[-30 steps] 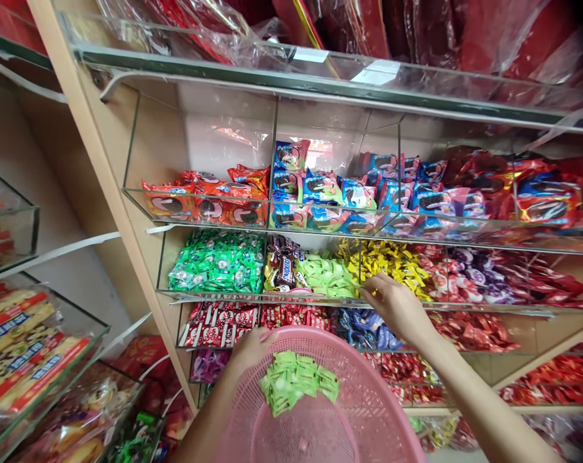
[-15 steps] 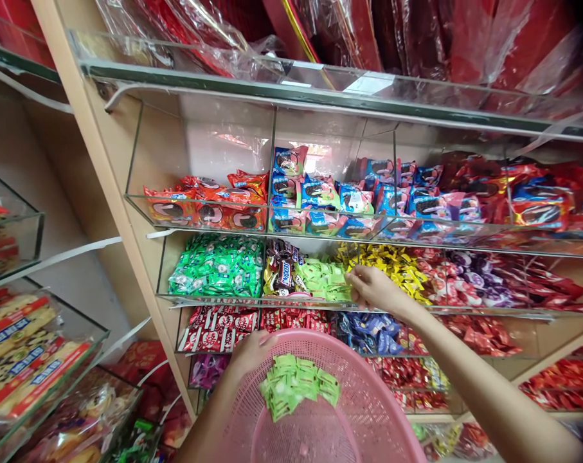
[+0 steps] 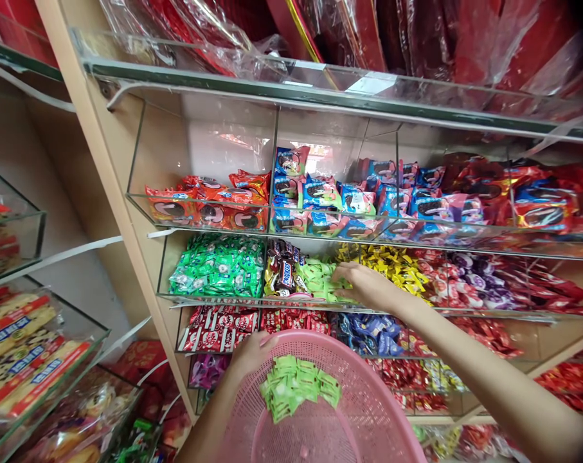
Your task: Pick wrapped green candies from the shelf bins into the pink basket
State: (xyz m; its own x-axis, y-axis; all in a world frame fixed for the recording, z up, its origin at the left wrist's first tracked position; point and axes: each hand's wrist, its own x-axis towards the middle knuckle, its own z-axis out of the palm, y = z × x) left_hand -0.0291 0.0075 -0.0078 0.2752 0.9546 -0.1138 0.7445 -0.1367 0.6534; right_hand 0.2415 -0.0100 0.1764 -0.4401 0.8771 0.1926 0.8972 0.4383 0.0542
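Observation:
My left hand [image 3: 252,352] grips the upper left rim of a pink plastic basket [image 3: 378,399], thumb over the edge. Inside the basket lies a small heap of light green wrapped candies [image 3: 298,384]. My right hand [image 3: 363,285] reaches into a clear shelf bin, its curled fingers apart and touching the light green candies [image 3: 317,278] there. Nothing shows lifted in those fingers. Snickers bars [image 3: 285,273] lie just left of these candies, and yellow-wrapped candies [image 3: 397,263] are behind and right of my right hand.
Green-wrapped candies [image 3: 218,267] fill the bin at left. Above stand packaged cookies [image 3: 320,193] behind a glass front. Below are red packets [image 3: 218,329] and blue-wrapped candies [image 3: 373,332]. A wooden upright [image 3: 108,193] and packaged cakes [image 3: 26,347] are at left.
My right hand has moved a little left, deeper over the light green candies, and its fingers have spread from a more closed shape. My left hand and the basket stay in place.

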